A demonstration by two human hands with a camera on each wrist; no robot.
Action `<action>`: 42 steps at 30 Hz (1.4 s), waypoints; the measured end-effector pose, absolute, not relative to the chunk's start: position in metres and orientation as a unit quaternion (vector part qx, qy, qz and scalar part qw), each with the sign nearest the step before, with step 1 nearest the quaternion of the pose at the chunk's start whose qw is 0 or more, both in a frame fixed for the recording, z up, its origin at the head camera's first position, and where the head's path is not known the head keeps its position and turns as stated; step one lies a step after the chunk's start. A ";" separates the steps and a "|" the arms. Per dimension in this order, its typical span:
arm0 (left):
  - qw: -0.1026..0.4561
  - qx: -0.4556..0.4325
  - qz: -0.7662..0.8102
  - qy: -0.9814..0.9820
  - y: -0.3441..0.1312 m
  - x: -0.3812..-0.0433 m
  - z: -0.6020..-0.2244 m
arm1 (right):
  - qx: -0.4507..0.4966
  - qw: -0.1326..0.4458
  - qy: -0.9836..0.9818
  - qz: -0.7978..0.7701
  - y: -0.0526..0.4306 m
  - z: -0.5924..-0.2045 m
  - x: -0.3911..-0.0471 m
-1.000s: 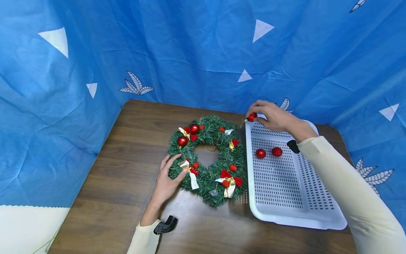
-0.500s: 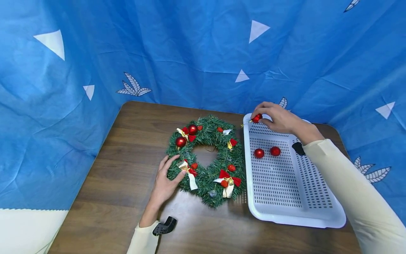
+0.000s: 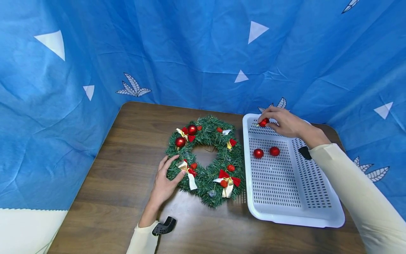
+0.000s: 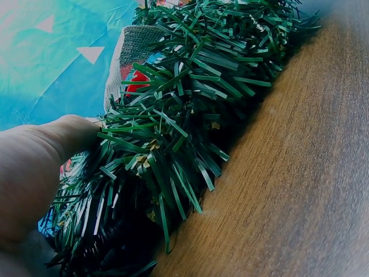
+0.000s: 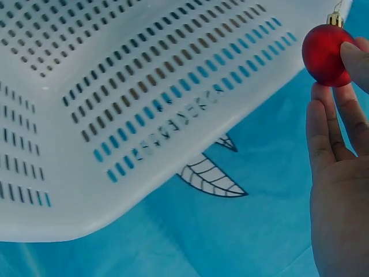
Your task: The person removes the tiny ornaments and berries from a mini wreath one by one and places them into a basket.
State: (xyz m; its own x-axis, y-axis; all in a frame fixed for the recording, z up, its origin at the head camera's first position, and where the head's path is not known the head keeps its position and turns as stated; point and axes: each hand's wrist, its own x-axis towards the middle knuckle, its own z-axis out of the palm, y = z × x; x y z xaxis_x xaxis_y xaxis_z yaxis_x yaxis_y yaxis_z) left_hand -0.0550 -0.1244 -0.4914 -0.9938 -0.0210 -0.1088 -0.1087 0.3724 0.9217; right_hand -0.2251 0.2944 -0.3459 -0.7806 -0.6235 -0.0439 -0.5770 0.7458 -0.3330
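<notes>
Here, a wreath (image 3: 210,129) lies on the brown table (image 3: 123,158) before blue cloth (image 3: 190,46).

So five shiny red balls (image 3: 258,153) total: two on the wreath (image 3: 206,192), two in the basket (image 3: 248,176), one in the right hand's grip (image 3: 280,121). Just one wreath, one basket, one surface (image 3: 127,158), two hands (image 3: 163,187). Bows (image 3: 229,181) are tricky to count, at least three tho.
</notes>
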 end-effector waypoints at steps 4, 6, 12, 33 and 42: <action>0.037 -0.037 0.558 0.828 -0.125 -0.056 -0.491 | -0.324 0.084 0.931 -0.145 0.297 -0.352 -0.224; 0.036 -0.036 0.557 0.829 -0.125 -0.056 -0.490 | -0.324 0.088 0.931 -0.142 0.299 -0.355 -0.223; 0.030 -0.035 0.554 0.831 -0.126 -0.058 -0.490 | -0.324 0.111 0.929 -0.142 0.305 -0.367 -0.222; 0.028 -0.034 0.555 0.831 -0.125 -0.057 -0.492 | -0.302 0.150 0.933 -0.127 0.313 -0.406 -0.215; 0.040 -0.037 0.556 0.829 -0.125 -0.056 -0.491 | -0.292 0.151 0.935 -0.134 0.314 -0.403 -0.214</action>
State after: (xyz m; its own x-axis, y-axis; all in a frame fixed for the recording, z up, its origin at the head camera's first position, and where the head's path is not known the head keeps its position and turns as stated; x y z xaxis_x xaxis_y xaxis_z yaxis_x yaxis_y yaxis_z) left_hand -0.0557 -0.1250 -0.4910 -0.9942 -0.0171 -0.1064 -0.1049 0.3792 0.9194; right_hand -0.2142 0.3141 -0.4033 -0.7839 -0.5861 -0.2050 -0.5052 0.7940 -0.3383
